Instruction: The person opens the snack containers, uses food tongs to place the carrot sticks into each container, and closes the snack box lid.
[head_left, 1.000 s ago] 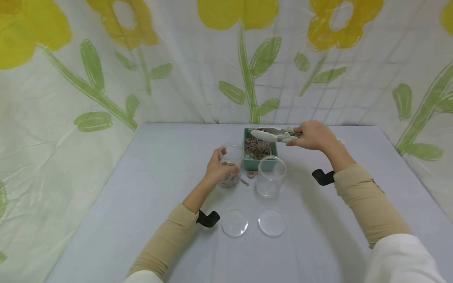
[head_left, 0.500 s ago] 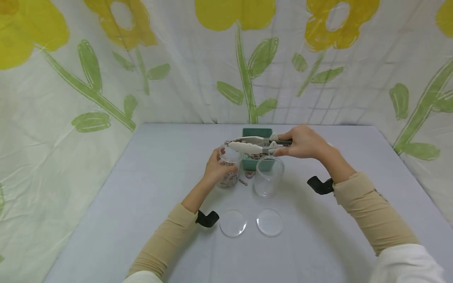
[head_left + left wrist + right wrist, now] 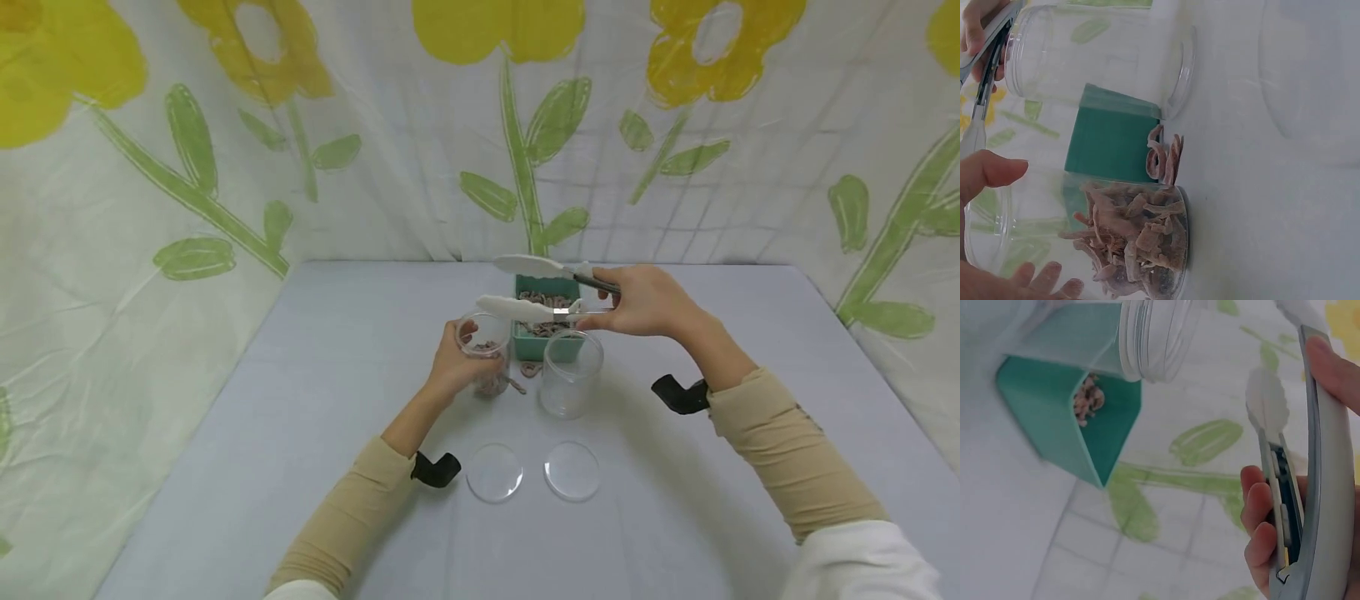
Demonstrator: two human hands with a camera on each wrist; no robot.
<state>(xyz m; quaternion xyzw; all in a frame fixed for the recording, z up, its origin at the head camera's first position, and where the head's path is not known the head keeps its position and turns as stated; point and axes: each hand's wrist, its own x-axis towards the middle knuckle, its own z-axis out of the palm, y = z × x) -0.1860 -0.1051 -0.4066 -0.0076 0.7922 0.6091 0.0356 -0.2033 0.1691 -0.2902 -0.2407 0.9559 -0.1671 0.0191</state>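
Note:
My left hand [image 3: 453,367] grips a clear plastic jar [image 3: 483,335] partly filled with brownish-pink dried strips [image 3: 1135,244]. In the left wrist view its thumb and fingers lie on either side of the jar. With my right hand [image 3: 645,302] I hold white-tipped tongs [image 3: 517,309], their arms spread wide apart with nothing seen between the tips. The lower tip hovers just above the jar's mouth. Behind the tongs stands a green box [image 3: 536,351] of the same strips. A second clear jar [image 3: 570,387], with nothing visible inside, stands upright in front of the box.
Two round clear lids, a left one [image 3: 495,473] and a right one [image 3: 572,472], lie flat nearer to me. A curled strip [image 3: 531,369] and a small loose piece [image 3: 517,386] lie on the table between the jars. A flower-printed curtain [image 3: 405,183] hangs behind the table.
The tongs came left from the green box to the held jar, carrying strips, then spread apart and let them go. The held jar now leans slightly toward me.

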